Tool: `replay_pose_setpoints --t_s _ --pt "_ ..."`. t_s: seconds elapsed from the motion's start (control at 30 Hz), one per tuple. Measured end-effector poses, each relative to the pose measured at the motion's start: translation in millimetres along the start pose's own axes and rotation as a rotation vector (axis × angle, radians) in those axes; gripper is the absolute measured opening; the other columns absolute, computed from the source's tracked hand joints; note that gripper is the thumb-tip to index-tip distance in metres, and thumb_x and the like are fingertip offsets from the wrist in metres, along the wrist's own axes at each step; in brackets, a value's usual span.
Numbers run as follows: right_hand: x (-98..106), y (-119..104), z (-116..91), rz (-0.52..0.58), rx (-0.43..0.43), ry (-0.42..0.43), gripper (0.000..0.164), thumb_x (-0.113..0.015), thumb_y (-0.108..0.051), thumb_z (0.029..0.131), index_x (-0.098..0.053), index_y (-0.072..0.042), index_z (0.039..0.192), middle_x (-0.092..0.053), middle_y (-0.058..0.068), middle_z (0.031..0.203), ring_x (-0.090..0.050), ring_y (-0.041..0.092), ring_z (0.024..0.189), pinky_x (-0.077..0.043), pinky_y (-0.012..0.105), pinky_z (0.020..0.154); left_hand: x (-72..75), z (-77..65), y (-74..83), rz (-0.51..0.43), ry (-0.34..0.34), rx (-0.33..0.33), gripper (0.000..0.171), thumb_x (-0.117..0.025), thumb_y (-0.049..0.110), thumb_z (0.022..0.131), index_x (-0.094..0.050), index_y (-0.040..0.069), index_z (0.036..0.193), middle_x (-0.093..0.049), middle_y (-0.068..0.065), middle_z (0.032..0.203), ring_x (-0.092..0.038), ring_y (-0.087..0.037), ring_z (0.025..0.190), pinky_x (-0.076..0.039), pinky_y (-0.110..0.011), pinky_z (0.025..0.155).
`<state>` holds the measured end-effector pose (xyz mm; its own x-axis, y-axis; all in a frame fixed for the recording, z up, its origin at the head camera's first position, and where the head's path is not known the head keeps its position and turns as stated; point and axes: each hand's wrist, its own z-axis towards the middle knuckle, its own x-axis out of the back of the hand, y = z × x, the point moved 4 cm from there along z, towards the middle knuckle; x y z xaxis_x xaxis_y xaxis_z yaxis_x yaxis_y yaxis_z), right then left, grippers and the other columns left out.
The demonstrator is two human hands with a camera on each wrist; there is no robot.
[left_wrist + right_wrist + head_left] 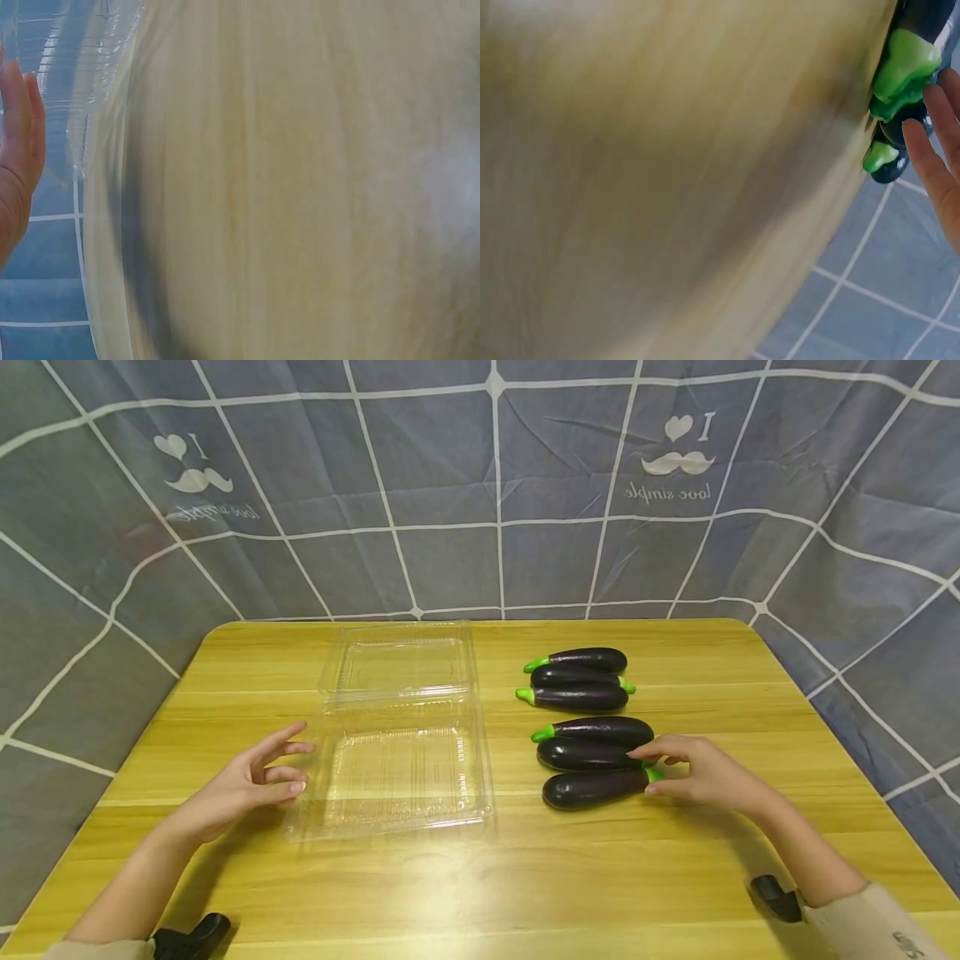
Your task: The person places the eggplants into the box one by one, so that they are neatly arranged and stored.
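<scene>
Two groups of three dark purple eggplants with green stems lie on the table. My right hand is over the stem end of the near group, fingers slightly bent and spread. Its index fingertip overlaps the middle eggplant, and the thumb is close beside the green stem of the front eggplant. In the right wrist view, the fingers sit just beside a green stem. My left hand, loosely bent and holding nothing, is at the left edge of a clear plastic clamshell container, its lid folded back.
The far group of eggplants lies behind the near one, right of the container. A wooden table carries everything. Grey checked cloth hangs behind it and at both sides. Black wrist devices are at both sleeves.
</scene>
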<state>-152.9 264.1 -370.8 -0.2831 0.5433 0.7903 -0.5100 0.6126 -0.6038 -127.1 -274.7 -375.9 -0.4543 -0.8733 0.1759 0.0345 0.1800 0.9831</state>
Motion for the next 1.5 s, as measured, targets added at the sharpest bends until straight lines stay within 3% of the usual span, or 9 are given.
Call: replay_pose_setpoints --t_s 0.43,0.9,1.27,1.5 --pt "-6.1 -4.2 3.6 -0.009 0.035 0.018 0.036 -0.078 -0.017 0.075 -0.068 -0.009 0.108 -0.066 -0.002 0.102 -0.057 0.012 0.087 -0.050 0.030 0.073 0.3 -0.5 -0.9 -0.030 -0.021 -0.014 0.074 -0.054 -0.006 0.090 -0.010 0.003 0.149 -0.043 0.003 0.131 -0.057 -0.010 0.103 -0.051 -0.025 0.081" --pt "-15.3 -0.7 4.2 -0.026 0.042 -0.006 0.033 -0.079 -0.008 0.073 -0.071 -0.013 0.104 -0.060 -0.008 0.096 -0.053 0.007 0.082 -0.048 0.025 0.064 0.4 0.3 -1.6 -0.029 -0.017 -0.030 0.074 -0.055 -0.007 0.089 -0.009 -0.003 0.148 -0.045 0.004 0.128 -0.058 -0.008 0.093 -0.051 -0.022 0.077" --pt "-15.5 -8.0 4.7 -0.001 0.047 -0.029 0.027 -0.076 -0.013 0.077 -0.070 -0.012 0.104 -0.062 -0.003 0.096 -0.052 0.008 0.081 -0.047 0.025 0.060 1.6 -0.3 -2.5 -0.052 -0.014 -0.007 0.077 -0.055 -0.008 0.089 -0.007 -0.002 0.148 -0.038 -0.009 0.122 -0.059 -0.007 0.091 -0.050 -0.021 0.076" --pt "-18.1 -6.5 4.5 -0.010 0.051 -0.030 0.028 -0.076 -0.015 0.077 -0.070 -0.015 0.104 -0.064 -0.003 0.099 -0.054 0.006 0.086 -0.049 0.026 0.065 1.5 -0.1 -2.6 -0.056 -0.019 0.001 0.077 -0.055 -0.007 0.089 -0.005 -0.002 0.148 -0.037 -0.010 0.121 -0.059 -0.008 0.091 -0.050 -0.021 0.076"
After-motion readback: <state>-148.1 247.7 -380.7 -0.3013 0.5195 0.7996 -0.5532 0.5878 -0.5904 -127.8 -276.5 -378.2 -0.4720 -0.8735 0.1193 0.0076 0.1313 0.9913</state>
